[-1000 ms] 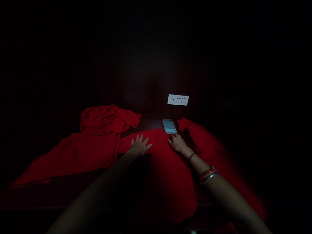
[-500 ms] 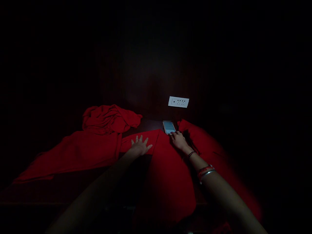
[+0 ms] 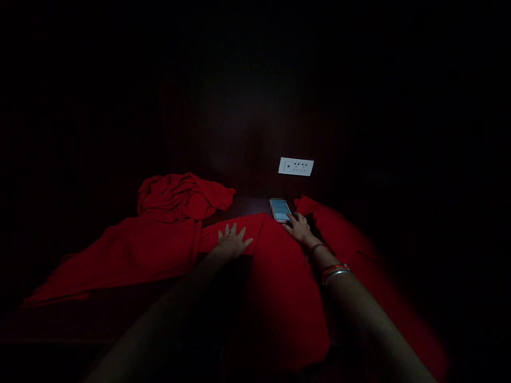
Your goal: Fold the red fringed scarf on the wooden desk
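Note:
A long red cloth (image 3: 151, 250) lies spread over a dark surface, with a crumpled heap of it (image 3: 179, 197) at the back left. My left hand (image 3: 232, 242) lies flat on the cloth with its fingers spread. My right hand (image 3: 298, 229) rests at the cloth's far edge, its fingertips touching a lit phone (image 3: 280, 209) that lies on the surface. Bangles circle my right wrist. The room is very dark.
A white wall socket plate (image 3: 296, 166) sits on the dark back wall above the phone. More red cloth (image 3: 343, 234) runs down the right side under my right arm. The dark surface's front edge (image 3: 59, 340) is faintly visible at the lower left.
My right hand has crept a little farther onto the phone's near end. My left hand has stayed flat on the cloth. The view has shifted slightly.

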Motion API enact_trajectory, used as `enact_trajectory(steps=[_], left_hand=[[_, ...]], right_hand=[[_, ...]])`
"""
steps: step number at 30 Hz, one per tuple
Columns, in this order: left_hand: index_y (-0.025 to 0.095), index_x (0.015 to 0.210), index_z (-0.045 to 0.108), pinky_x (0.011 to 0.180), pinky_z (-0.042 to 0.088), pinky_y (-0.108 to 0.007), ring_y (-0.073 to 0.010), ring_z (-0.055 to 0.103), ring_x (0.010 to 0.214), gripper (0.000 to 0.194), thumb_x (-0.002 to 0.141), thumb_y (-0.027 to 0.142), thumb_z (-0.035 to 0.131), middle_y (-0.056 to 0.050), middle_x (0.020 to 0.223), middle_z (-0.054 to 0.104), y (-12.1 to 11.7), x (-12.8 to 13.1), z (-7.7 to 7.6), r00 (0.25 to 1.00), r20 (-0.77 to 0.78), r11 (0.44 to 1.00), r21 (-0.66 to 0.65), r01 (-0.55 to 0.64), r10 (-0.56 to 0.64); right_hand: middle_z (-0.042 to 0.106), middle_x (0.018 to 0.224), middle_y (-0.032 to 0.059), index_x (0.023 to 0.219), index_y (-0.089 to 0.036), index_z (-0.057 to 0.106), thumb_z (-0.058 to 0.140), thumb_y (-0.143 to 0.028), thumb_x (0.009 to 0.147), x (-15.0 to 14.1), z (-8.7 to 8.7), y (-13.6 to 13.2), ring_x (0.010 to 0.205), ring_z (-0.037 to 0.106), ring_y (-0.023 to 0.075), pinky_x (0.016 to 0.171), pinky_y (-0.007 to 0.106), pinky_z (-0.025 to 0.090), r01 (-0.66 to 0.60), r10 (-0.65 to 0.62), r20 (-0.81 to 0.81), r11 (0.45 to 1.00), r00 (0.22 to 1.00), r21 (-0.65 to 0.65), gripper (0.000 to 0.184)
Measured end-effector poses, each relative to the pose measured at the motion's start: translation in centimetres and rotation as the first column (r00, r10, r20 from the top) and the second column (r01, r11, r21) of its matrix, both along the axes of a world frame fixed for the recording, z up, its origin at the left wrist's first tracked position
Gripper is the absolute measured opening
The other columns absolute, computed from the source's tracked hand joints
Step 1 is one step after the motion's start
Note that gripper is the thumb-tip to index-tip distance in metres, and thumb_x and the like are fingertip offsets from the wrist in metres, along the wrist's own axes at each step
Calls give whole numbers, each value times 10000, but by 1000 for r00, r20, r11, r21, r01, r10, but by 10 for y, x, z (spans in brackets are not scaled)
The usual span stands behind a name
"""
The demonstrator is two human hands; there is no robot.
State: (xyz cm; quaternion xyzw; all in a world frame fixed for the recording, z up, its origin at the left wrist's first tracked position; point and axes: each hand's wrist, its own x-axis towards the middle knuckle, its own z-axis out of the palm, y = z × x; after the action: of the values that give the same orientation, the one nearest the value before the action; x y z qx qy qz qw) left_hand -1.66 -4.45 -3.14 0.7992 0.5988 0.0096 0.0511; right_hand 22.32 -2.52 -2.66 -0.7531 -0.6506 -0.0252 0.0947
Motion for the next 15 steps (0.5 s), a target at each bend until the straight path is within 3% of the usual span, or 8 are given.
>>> enact_trajectory(steps=[2,5,8,11,15], left_hand=[[240,1294,236,933,161,-518,-327,121,1226,631,771,586,169,-96,1366,164,0,0,-1,1000,2,1000,15,-1,1],[243,1291,243,943,131,-520,-321,95,1232,631,769,590,172,-87,1368,162,0,0,0,1000,-13,999,42,-6,7],[257,1291,239,943,83,-544,-326,34,1236,631,765,597,162,-65,1379,117,-1,-3,6,997,-29,998,24,-64,64],[251,1294,233,935,86,-561,-336,17,1233,624,770,584,172,-57,1383,84,1,-11,12,983,-53,983,-31,-179,178],[239,1295,235,932,205,-495,-310,154,1223,587,790,538,211,-73,1372,146,2,-25,19,978,-65,975,-92,-202,196]], right_hand=[[260,1291,103,1234,-211,348,360,-416,793,-6,4,-10,1161,251,240,911,375,262,-30,29,20,998,999,60,486],[326,1258,99,1196,-171,402,339,-361,811,-23,9,-37,1144,287,198,940,310,235,-202,199,36,972,979,124,434],[301,1297,74,1264,-226,302,274,-478,812,-44,5,-69,1177,254,210,953,357,213,-389,388,19,921,921,24,518],[197,1361,41,1297,-305,198,173,-575,791,-58,-4,-89,1227,146,256,953,470,140,-381,385,1,913,923,-144,574],[125,1383,23,1304,-312,162,114,-581,791,-61,-8,-93,1246,74,245,964,480,81,-329,336,1,922,942,-202,580]])
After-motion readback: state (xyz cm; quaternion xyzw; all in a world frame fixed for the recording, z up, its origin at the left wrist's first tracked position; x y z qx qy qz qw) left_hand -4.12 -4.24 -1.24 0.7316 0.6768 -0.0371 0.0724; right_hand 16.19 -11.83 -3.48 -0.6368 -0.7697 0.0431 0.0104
